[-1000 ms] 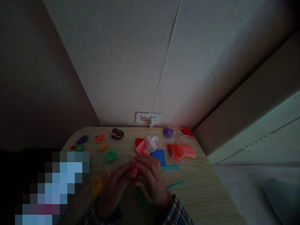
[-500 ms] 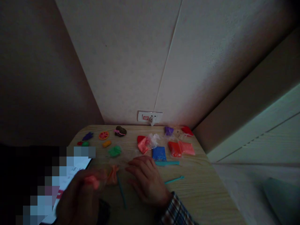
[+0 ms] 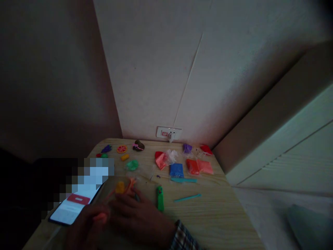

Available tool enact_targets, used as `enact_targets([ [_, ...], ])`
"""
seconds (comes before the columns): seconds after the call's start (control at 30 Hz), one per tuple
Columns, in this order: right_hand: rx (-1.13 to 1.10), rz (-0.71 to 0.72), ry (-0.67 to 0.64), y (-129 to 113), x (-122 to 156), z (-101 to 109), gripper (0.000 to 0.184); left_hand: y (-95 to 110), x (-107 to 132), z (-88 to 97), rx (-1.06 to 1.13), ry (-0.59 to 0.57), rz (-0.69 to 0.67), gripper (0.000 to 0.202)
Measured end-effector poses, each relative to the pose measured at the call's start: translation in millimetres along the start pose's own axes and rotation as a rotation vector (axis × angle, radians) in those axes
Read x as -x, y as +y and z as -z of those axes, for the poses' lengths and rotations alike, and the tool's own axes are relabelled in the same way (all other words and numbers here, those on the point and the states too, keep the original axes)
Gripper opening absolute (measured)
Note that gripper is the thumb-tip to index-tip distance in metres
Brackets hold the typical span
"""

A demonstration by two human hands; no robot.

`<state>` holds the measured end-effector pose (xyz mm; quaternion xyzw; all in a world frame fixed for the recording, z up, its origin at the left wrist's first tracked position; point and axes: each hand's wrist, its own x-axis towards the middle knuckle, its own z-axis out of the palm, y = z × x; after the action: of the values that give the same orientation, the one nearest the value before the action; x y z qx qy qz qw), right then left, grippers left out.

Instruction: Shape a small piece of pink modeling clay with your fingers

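My left hand [image 3: 85, 227] is low at the left edge of the wooden table [image 3: 208, 215], fingers pinched on a small pink clay piece [image 3: 100, 218]. From the right, my right hand [image 3: 137, 215] reaches across with its fingers stretched flat on the table and its fingertips close to the left hand. Just beyond its fingers lie a yellow clay lump [image 3: 120, 187] and orange clay strips [image 3: 130, 184]. A green clay tool [image 3: 159, 198] lies to the right of that hand. The scene is very dim.
A lit phone [image 3: 74, 206] lies at the table's left edge. Further back sit a green lump [image 3: 132, 165], a blue clay packet [image 3: 176, 170], red and pink packets [image 3: 200, 166], small clay figures [image 3: 121, 149] and two teal tools [image 3: 187, 198]. A wall socket [image 3: 168, 132] is behind.
The view has swung left. Both hands have moved left and down toward the phone; the right hand came away from the green tool, which now lies uncovered.
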<state>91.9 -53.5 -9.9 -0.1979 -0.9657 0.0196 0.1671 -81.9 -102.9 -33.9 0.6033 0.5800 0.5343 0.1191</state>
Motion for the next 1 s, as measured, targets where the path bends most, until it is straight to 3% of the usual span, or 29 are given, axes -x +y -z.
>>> enact_targets([
  [0.2, -0.021, -0.17, 0.007, 7, 5, -8, 0.026, 35, -25, -25.1, 0.226, -0.013, -0.066, 0.018],
  [0.47, -0.028, -0.312, 0.068, 12, 5, -12, 0.028, 73, -44, -50.9, 0.338, -0.023, 0.242, 0.022],
  [0.57, 0.013, -0.313, 0.106, 13, 5, -14, 0.033, 76, -56, -60.2, 0.353, -0.146, 0.268, 0.019],
  [0.83, 0.009, -0.209, 0.182, 16, 10, -2, 0.017, 73, -79, -87.9, 0.471, -0.193, 0.361, 0.024],
  [0.93, -0.027, -0.226, 0.172, 21, 17, 9, 0.007, 68, -81, -95.0, 0.529, -0.221, 0.36, 0.022],
  [1.0, -0.051, -0.238, 0.157, 28, 27, 21, 0.011, 64, -81, -97.0, 0.554, -0.243, 0.327, 0.02],
])
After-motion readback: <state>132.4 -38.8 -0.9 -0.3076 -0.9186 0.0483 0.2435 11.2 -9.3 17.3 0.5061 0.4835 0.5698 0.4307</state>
